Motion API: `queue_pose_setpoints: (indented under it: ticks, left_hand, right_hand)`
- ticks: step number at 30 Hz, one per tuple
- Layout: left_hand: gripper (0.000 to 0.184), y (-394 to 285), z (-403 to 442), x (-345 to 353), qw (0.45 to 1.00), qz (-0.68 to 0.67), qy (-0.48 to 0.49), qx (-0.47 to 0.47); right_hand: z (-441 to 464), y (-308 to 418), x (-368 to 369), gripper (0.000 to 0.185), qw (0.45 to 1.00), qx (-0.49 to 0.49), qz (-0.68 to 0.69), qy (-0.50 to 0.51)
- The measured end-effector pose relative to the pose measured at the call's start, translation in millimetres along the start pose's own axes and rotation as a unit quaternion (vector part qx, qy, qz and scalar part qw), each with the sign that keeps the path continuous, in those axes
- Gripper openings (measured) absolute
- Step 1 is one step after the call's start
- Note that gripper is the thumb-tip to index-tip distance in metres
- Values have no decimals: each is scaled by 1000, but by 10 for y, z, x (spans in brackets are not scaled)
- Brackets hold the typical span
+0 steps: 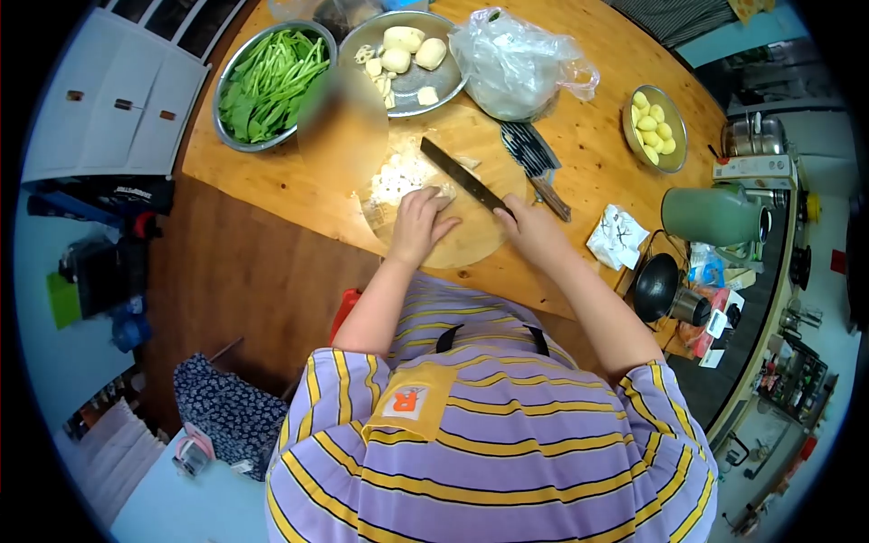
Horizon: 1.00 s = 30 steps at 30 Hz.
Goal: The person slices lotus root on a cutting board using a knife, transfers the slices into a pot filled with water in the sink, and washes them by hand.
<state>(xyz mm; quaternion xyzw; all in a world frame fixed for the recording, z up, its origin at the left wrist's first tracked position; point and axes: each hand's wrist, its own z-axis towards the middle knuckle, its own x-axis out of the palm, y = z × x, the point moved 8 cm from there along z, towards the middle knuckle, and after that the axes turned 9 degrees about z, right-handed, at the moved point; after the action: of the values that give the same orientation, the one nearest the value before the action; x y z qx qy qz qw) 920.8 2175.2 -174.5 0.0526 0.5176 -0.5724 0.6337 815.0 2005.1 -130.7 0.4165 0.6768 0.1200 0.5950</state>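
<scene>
My right hand (525, 226) is wrapped round the handle of a long dark-bladed kitchen knife (457, 172), its blade slanting up and left over the round wooden cutting board (475, 240). My left hand (418, 224) rests on the board left of the knife, fingers curled over a pale food piece (445, 192) mostly hidden beneath them. Just beyond those fingers lie white chopped bits (396, 179). To the right of the board, a second, broad-bladed knife (532, 158) with a wooden handle lies apart from my hands.
Behind the board stand a bowl of green leafy stems (228, 109), a metal basin (353, 45) with peeled potatoes (404, 39), and a plastic bag (511, 63). Rightward are a bowl of small yellow potatoes (652, 127), crumpled white paper (617, 237) and a green jug (711, 215).
</scene>
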Motion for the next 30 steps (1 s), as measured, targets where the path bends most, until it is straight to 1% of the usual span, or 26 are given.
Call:
queue_pose_setpoints:
  ticks: [2,5,8,11,14,17,20,23,26,27,30]
  left_hand:
    - [28,20,-94,36,1000,-1,1,13]
    - [25,47,-114,48,999,2,-16,32]
    - [24,51,-133,76,999,2,-8,32]
    - [21,43,-134,63,999,-9,-22,43]
    - [21,74,-122,50,999,-14,-16,25]
    - [19,71,-108,60,1000,-25,3,17]
    - [21,68,-135,67,999,-22,7,25]
    - [27,130,-189,77,998,-46,19,-25]
    - [32,63,-52,-158,997,-34,16,-61]
    - [34,126,-68,-153,997,-16,43,-57]
    - [36,247,-48,-175,997,-8,49,-51]
  right_hand:
    - [-128,80,-25,25,1000,-13,-5,19]
    - [-279,120,-80,23,997,-32,-56,40]
    - [-371,324,-278,22,991,-41,-115,58]
    - [-322,345,-330,19,982,-22,-156,103]
    - [-174,394,-296,19,976,-27,-184,111]
    - [44,256,21,19,981,-19,-143,127]
    - [256,126,373,22,993,-46,-62,91]
    - [256,-94,582,24,998,-38,-17,48]
    - [264,-195,555,27,998,21,-31,46]
    - [270,-199,514,27,999,14,-25,41]
    - [335,-191,306,28,1000,2,-20,22]
